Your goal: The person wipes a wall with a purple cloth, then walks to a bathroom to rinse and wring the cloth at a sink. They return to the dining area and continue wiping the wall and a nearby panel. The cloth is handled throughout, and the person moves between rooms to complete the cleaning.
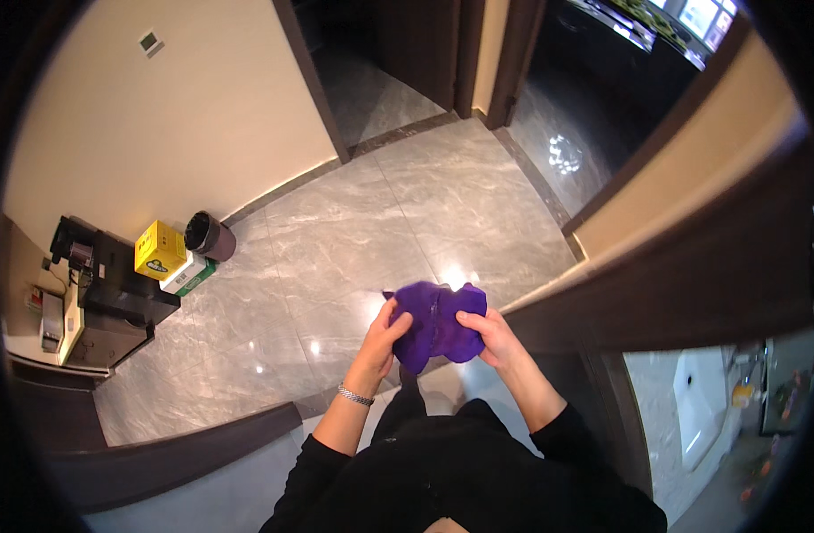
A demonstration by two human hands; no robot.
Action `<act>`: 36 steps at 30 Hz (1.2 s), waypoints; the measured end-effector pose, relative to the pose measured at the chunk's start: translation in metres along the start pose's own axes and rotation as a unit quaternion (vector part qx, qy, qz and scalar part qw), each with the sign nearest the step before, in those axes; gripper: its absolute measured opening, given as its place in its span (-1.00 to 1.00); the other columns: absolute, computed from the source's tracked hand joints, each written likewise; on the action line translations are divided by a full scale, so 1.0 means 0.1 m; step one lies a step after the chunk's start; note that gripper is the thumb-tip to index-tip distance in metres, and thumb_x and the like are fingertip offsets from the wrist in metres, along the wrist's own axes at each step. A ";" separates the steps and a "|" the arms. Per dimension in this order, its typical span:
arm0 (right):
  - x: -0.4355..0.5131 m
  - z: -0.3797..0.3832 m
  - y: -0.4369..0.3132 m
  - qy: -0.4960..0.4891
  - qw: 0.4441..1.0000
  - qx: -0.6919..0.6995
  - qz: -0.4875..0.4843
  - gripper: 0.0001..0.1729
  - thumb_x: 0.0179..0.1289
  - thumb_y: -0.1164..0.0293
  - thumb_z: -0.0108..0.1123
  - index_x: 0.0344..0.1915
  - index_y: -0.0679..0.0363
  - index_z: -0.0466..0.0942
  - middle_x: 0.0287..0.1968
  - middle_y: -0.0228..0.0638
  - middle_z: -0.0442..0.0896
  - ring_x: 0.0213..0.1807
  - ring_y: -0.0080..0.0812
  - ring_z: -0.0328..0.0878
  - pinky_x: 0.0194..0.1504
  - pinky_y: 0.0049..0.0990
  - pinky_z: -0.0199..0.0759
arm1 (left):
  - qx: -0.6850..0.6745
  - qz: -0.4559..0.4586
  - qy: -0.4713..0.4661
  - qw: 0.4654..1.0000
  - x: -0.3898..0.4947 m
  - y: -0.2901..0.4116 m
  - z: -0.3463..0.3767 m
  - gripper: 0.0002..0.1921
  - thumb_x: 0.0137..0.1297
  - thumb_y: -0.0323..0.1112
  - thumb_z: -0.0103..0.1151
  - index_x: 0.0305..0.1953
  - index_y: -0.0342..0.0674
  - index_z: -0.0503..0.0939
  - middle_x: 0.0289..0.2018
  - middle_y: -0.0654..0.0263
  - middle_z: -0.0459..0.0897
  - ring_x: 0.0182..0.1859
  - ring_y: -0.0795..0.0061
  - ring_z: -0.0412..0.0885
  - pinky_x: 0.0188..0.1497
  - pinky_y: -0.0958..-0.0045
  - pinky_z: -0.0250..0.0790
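Observation:
A purple cloth (435,326) is stretched between my two hands in front of my body, above the floor by a doorway. My left hand (384,336) grips its left edge, the thumb lying on top and the fingers hidden beneath. On the right edge, my right hand (487,333) pinches the cloth in the same way. A crease or seam runs down the cloth's middle. A metal bracelet or watch band (355,394) circles my left wrist.
Grey marble-look tiles (327,226) cover the floor. At the left stand a dark cabinet (124,283), a yellow box (160,250) on a white and green box (192,274), and a lined waste bin (221,241). Dark door frames surround the floor; a white washbasin (700,413) is at lower right.

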State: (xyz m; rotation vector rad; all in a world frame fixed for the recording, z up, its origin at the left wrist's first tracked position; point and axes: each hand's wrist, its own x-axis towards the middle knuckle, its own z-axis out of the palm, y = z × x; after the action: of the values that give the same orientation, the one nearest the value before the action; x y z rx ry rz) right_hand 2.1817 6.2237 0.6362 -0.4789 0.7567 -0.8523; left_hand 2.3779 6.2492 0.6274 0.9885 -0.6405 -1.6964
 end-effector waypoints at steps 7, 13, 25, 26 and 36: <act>1.11 0.22 -0.48 0.026 0.998 0.058 0.014 -0.77 0.21 0.44 0.10 -0.15 0.30 0.50 -0.22 -0.30 0.61 -0.23 -0.47 0.57 -0.16 -0.49 0.46 | -0.046 -0.105 -0.001 0.993 1.10 0.39 -0.43 -0.63 0.28 -0.39 0.06 0.10 -0.31 0.37 -0.07 0.30 0.52 -0.02 0.53 0.48 0.06 0.45 0.33; 2.01 -0.23 -1.23 0.121 0.988 0.090 -0.036 -0.76 0.22 0.42 0.10 -0.17 0.33 0.51 -0.24 -0.23 0.63 -0.26 -0.42 0.60 -0.19 -0.48 0.49 | -0.082 -0.071 -0.028 0.994 2.44 0.78 -0.57 -0.71 0.35 -0.36 -0.10 0.04 -0.35 0.41 -0.09 0.23 0.56 -0.05 0.38 0.53 0.01 0.34 0.37; 3.99 0.06 -2.62 0.105 0.790 -0.443 -0.411 -0.43 0.25 0.31 0.08 0.17 0.36 0.21 0.25 -0.08 0.17 0.13 -0.29 0.31 0.15 -0.38 0.18 | -0.088 -0.090 -0.126 0.984 4.60 1.94 0.52 -0.63 0.40 -0.33 -0.19 0.19 -0.27 0.23 0.13 0.25 0.37 0.18 0.40 0.34 0.20 0.32 0.19; 4.18 0.02 -2.75 0.150 0.826 -0.390 -0.377 -0.50 0.26 0.29 0.05 0.11 0.36 0.27 0.17 -0.09 0.27 0.09 -0.28 0.34 0.13 -0.36 0.20 | -0.042 -0.098 -0.128 0.986 4.81 1.99 0.58 -0.60 0.39 -0.31 -0.17 0.20 -0.30 0.21 0.16 0.24 0.35 0.20 0.37 0.31 0.24 0.30 0.14; 5.10 -0.94 -4.47 0.142 0.943 0.226 -0.199 -0.55 0.38 0.18 -0.12 0.00 0.35 0.42 -0.06 -0.12 0.57 -0.05 -0.27 0.54 0.07 -0.32 0.39 | -0.105 -0.141 -0.241 0.954 7.10 2.63 0.91 -0.68 0.36 -0.40 -0.17 0.10 -0.32 0.30 0.11 0.15 0.40 0.17 0.31 0.35 0.26 0.29 0.13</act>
State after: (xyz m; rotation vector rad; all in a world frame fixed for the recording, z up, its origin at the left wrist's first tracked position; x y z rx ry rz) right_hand 2.1090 5.5429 0.6622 -0.0925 0.7050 -1.4563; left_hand 2.3360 5.4887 0.6660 0.5290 -0.6291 -2.2403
